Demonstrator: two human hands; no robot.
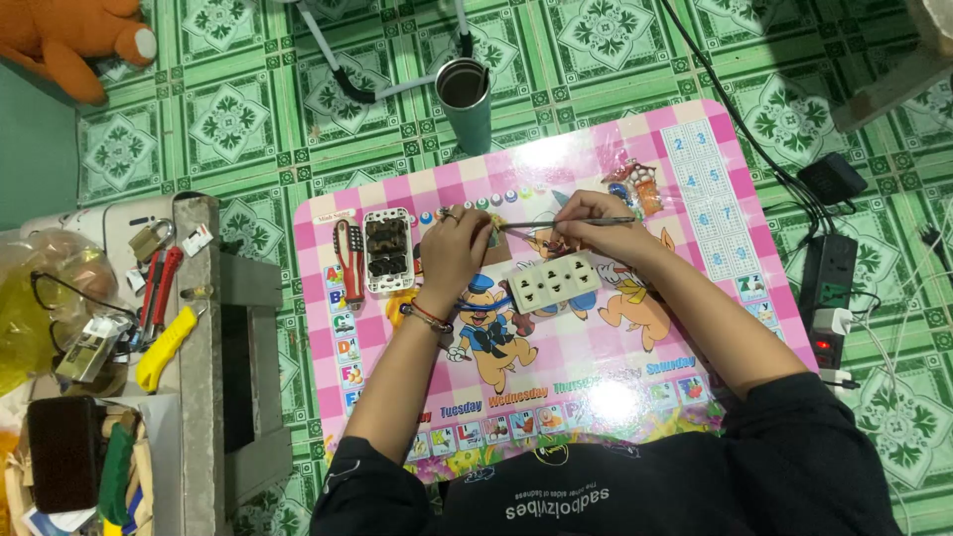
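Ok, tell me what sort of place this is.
Probably a home floor used for small electrical repairs: green patterned floor tiles, a low pink children's table with a white socket strip, and an orange plush toy.

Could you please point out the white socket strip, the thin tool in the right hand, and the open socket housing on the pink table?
White socket strip (554, 282), head view, middle of its top face.
Thin tool (566, 223), head view, mid-shaft.
Open socket housing (387, 248), head view, centre of its dark inside.

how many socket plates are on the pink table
2: a white rectangular socket plate lying face up below the right hand, and a white-framed plate with dark inserts left of the left hand. None seem hidden.
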